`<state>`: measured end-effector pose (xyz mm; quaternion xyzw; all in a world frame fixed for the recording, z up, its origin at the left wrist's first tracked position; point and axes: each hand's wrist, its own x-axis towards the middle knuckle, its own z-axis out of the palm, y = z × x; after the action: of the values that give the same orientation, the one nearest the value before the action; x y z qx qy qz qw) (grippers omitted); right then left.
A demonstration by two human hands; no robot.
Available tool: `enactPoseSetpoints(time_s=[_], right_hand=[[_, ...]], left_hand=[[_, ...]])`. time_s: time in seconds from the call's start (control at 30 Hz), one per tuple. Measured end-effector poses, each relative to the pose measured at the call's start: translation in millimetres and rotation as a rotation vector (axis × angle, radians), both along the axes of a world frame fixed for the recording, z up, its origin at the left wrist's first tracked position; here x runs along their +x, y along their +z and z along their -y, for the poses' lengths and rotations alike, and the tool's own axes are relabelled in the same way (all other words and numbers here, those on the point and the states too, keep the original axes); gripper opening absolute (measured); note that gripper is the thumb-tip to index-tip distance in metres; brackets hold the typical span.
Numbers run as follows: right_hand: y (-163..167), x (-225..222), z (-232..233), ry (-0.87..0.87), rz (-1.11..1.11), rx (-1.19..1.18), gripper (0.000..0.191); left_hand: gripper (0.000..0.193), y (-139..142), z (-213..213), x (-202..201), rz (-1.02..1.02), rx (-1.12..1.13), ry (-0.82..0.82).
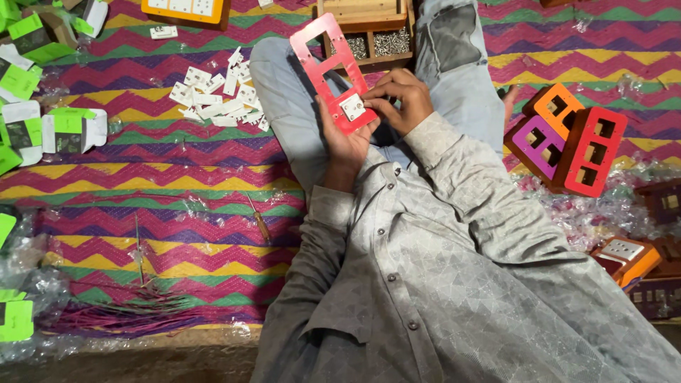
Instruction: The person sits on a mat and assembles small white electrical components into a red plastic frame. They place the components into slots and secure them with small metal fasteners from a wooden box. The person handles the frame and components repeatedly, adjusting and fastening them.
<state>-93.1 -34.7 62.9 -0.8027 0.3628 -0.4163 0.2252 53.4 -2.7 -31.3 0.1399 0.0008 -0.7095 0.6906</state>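
My left hand (345, 139) grips the lower end of a red plastic faceplate (320, 57) with rectangular cut-outs, held tilted over my lap. A small white socket module (352, 108) sits in its lowest opening. My right hand (399, 99) pinches that module from the right side, fingers closed on its edge. Both forearms wear grey patterned sleeves.
A heap of white socket modules (216, 96) lies on the zigzag mat left of my knee. A wooden tray of screws (372, 44) is beyond my legs. Coloured box housings (567, 138) stack at right. A screwdriver (260, 221), wires (135, 308) and green cartons (42, 128) lie left.
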Motion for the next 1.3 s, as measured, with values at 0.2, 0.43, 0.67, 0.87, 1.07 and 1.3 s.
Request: enactPoseSetpoints(time_s=[0.2,0.43,0.67,0.87,1.07,1.3], right_hand=[[4.1,-2.7,-4.1,-0.024,-0.064,0.002,0.022],[8.5,-7.7,-7.0,0.068,-0.067,0.056,0.030],[7.9,-6.7,-6.9,0.055,0.013,0.162,0.041],[6.1,-7.9,-3.3,0.104,-0.053,0.080,0.029],[4.7,-8.0,-4.3,0.073,-0.031,0.138,0.038],[4.0,-7.6,-1.1,0.038,-0.086,0.102,0.026]], left_hand=[[0.075,6.8,-2.9,1.0,-0.033,-0.066,0.000],[0.088,17.6,-3.6,3.7,-0.059,-0.155,-0.034],[0.088,18.4,-2.9,2.4,0.000,-0.112,-0.054],[0.084,20.8,-4.2,3.7,-0.088,-0.202,-0.019],[0.081,27.3,-5.8,2.4,0.011,-0.063,-0.005],[0.084,24.6,-5.1,4.4,-0.031,-0.099,0.002]])
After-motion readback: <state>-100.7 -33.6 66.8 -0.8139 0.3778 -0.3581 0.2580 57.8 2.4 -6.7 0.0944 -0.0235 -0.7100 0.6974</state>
